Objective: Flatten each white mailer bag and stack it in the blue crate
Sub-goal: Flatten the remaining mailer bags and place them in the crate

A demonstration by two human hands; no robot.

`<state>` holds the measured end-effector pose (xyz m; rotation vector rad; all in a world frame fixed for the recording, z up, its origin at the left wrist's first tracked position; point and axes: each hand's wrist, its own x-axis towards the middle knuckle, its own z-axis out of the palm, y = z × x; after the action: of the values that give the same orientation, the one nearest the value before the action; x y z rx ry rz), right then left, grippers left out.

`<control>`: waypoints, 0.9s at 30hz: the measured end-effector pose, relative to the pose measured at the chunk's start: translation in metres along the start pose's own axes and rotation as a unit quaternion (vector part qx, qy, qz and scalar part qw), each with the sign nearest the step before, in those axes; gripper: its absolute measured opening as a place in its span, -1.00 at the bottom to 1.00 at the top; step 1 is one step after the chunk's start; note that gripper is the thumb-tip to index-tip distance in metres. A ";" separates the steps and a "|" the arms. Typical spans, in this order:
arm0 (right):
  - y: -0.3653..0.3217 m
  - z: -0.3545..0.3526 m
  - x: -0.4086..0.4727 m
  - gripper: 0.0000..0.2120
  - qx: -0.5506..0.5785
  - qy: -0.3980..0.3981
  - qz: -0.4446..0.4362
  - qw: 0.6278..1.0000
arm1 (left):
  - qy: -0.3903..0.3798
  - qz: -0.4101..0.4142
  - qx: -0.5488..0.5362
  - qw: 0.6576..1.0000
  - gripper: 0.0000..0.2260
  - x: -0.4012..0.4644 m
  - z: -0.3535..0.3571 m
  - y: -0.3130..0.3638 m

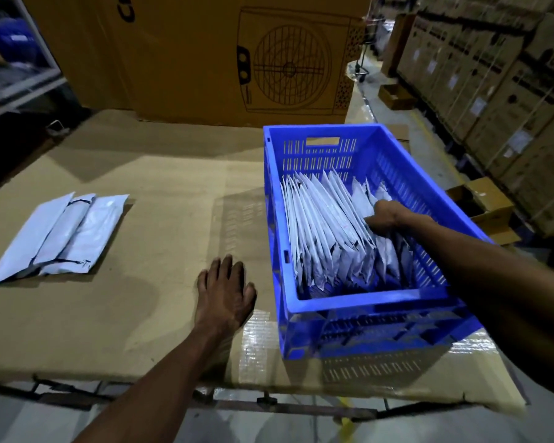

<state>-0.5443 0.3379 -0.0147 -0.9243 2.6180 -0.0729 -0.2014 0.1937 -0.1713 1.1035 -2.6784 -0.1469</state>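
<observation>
A blue crate (349, 302) stands on the right of the cardboard-covered table (160, 174). Inside it, several white mailer bags (320, 231) stand on edge in a leaning row. My right hand (385, 216) reaches into the crate from the right, its fingers curled against the right side of that row; whether it grips a bag is not visible. My left hand (225, 294) lies flat on the table, fingers spread, just left of the crate's near corner. On the left of the table rests a small pile of white mailer bags (61, 238), apart from both hands.
A large brown carton with a fan drawing (243, 59) stands behind the table. Stacked cartons (506, 91) line the right side, with open boxes (483, 203) on the floor beside the crate. A metal shelf (10, 59) is at the far left. The table's front edge is near me.
</observation>
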 end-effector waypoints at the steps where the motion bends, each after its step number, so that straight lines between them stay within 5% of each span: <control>1: 0.002 -0.002 0.000 -0.64 0.013 0.002 0.003 1.000 | -0.001 0.001 0.002 1.000 -0.49 0.001 0.000 0.000; 6: 0.005 -0.010 -0.007 -0.77 0.041 -0.015 -0.010 0.999 | -0.001 0.005 0.005 1.000 -0.53 0.001 -0.001 -0.001; 15: -0.001 0.007 -0.007 -0.61 -0.061 0.016 -0.043 0.997 | 0.004 0.002 -0.006 1.000 -0.53 0.000 0.000 0.000; 20: 0.001 0.010 -0.004 -0.86 -0.062 0.015 -0.093 0.994 | 0.006 0.005 -0.003 1.000 -0.56 0.000 -0.001 0.000; 27: -0.004 0.002 -0.016 -0.88 -0.097 0.079 -0.111 0.986 | 0.000 0.006 -0.005 1.000 -0.56 0.000 -0.002 0.000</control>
<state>-0.5299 0.3444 -0.0105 -1.3260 2.6905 0.0543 -0.2011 0.1938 -0.1692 1.0844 -2.6800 -0.1589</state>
